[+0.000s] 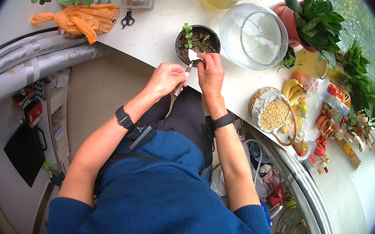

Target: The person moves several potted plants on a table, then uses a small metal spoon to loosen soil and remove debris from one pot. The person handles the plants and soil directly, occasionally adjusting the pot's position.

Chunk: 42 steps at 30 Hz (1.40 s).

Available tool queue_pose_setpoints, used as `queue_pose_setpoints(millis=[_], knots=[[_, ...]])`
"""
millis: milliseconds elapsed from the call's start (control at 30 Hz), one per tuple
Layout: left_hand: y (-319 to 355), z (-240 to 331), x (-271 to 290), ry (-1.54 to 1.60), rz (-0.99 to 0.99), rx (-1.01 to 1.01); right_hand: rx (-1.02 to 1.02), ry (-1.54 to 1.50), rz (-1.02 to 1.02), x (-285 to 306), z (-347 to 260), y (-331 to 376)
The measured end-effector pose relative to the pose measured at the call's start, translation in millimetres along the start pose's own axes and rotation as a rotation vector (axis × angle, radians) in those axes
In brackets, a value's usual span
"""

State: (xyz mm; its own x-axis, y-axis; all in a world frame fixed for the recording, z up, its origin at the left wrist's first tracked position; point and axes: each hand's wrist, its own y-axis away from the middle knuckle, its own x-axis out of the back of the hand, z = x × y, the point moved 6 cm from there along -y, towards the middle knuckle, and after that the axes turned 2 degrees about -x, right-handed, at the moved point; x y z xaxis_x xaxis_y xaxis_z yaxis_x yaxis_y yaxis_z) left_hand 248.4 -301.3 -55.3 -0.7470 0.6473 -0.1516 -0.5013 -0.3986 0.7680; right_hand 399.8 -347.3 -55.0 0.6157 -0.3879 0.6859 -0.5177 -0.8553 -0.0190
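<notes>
A round dark pot point(177, 43) of brown soil stands at the table's front edge, with small green clover-like seedlings point(188, 34) growing in it. My left hand point(167, 78) is closed around the handle of a small hand trowel point(179, 88), whose handle end sticks out below the fingers. Its pale blade points up over the near side of the pot. From the right, my right hand point(211, 74) pinches at the edge of that blade, fingertips just above the pot's near rim. Whether the blade touches the soil, I cannot tell.
Right of the pot stands a large clear glass bowl point(227, 39). Beyond it are a potted leafy plant point(313, 25), bananas point(293, 90) and a basket of beans point(273, 115). An orange plastic bag point(81, 19) and black scissors point(128, 19) lie left.
</notes>
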Motion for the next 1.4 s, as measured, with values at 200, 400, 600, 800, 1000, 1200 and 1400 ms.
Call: queue_pose_setpoints(millis=[200,400,600,800,1000,1200,1400], knots=[[-3,0,0,-0.017,0.01,-0.015,-0.047,-0.052,-0.001,3,0,-4],[-5,1,3,-0.054,0.026,-0.027,-0.035,-0.058,-0.037,-1,3,-6],[-4,2,5,-0.048,0.036,-0.029,-0.104,-0.03,-0.033,-3,14,-20],[-5,4,6,-0.061,0.054,-0.015,-0.077,-0.061,-0.046,8,-2,-9],[-2,4,1,-0.051,0.032,-0.013,-0.027,0.017,-0.068,-6,1,-8],[-3,0,3,-0.045,0.038,-0.014,-0.026,0.041,-0.075,-9,6,-12],[-3,2,1,-0.041,0.039,-0.017,0.032,0.007,-0.093,-5,-1,-4]])
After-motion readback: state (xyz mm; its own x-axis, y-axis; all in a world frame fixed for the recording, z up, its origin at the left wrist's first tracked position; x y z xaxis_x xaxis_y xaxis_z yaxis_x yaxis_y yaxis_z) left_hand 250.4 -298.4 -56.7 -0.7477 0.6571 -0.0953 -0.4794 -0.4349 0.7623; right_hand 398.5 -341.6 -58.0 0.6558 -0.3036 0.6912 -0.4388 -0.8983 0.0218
